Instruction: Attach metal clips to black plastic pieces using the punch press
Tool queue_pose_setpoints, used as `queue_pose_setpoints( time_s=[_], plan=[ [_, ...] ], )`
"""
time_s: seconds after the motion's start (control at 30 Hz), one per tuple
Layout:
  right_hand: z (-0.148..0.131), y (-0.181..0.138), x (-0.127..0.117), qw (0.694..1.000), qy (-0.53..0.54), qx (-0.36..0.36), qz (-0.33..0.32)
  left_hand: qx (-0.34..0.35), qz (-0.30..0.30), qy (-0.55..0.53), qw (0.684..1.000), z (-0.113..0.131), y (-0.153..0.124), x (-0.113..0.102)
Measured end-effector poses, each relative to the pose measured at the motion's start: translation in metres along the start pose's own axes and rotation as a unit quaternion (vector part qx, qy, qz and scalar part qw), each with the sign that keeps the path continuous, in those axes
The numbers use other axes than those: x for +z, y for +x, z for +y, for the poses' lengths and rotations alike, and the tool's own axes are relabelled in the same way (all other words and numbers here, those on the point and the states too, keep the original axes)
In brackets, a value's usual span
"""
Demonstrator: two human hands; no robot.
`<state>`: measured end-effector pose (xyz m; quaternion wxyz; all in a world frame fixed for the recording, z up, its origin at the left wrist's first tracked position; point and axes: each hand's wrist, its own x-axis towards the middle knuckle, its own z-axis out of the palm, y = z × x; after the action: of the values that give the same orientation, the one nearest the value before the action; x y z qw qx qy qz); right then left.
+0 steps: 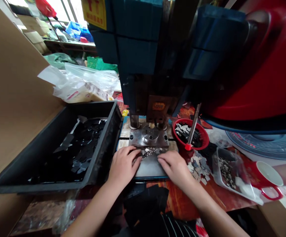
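Observation:
Both my hands rest on a dark metal plate [149,168] in front of the press die [149,136]. My left hand [123,164] lies knuckles up, fingers curled toward a small heap of shiny metal bits [151,151]. My right hand [173,166] mirrors it, fingertips bent down at the heap's right edge. What the fingers hold, if anything, is hidden. The blue press body [143,56] looms directly above the die.
A black bin [103,148] of dark flat pieces stands at left, beside a cardboard wall [12,98]. To the right are a red bowl [204,140] with a red-tipped rod [193,130], a clear tray [228,171] of small parts, and a red mug [267,179].

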<state>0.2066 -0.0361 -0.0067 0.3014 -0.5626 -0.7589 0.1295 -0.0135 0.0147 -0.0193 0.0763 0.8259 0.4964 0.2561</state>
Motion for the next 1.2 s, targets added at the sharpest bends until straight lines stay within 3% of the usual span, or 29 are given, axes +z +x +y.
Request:
queue_pose_setpoints(
  time_s=[0.1,0.17,0.27,0.37,0.43,0.53,0.73,0.93,1.07,1.2],
  plan=[
    [-0.023,-0.015,0.005,0.995,0.01,-0.061,-0.082,0.014,0.026,-0.03,0.999,0.005,-0.014,-0.008],
    [-0.023,-0.022,0.002,0.993,0.011,-0.074,-0.092,0.03,0.011,-0.058,0.998,0.014,-0.03,-0.015],
    [-0.009,-0.016,0.0,0.998,-0.026,-0.047,-0.034,0.061,-0.113,-0.088,0.988,0.031,-0.057,-0.016],
    [0.002,0.007,0.007,0.995,-0.084,-0.045,-0.02,0.094,-0.225,-0.06,0.968,0.044,-0.076,-0.004],
    [0.002,0.023,0.015,0.991,-0.121,-0.045,-0.026,0.094,-0.266,-0.022,0.959,0.046,-0.082,0.007],
    [-0.003,0.037,0.025,0.987,-0.155,-0.023,-0.028,0.08,-0.279,0.012,0.957,0.044,-0.085,0.022],
    [-0.009,0.036,0.03,0.984,-0.177,-0.005,-0.034,0.092,-0.184,0.004,0.979,0.038,-0.089,0.031],
    [-0.005,0.037,0.03,0.99,-0.135,0.021,-0.027,0.089,-0.056,-0.045,0.993,0.031,-0.082,0.008],
    [-0.004,0.038,0.029,0.991,-0.126,0.021,-0.034,0.029,0.051,-0.153,0.987,0.026,-0.055,-0.015],
    [-0.003,0.038,0.028,0.993,-0.111,0.017,-0.028,-0.104,0.136,-0.285,0.943,0.023,-0.017,-0.017]
  ],
)
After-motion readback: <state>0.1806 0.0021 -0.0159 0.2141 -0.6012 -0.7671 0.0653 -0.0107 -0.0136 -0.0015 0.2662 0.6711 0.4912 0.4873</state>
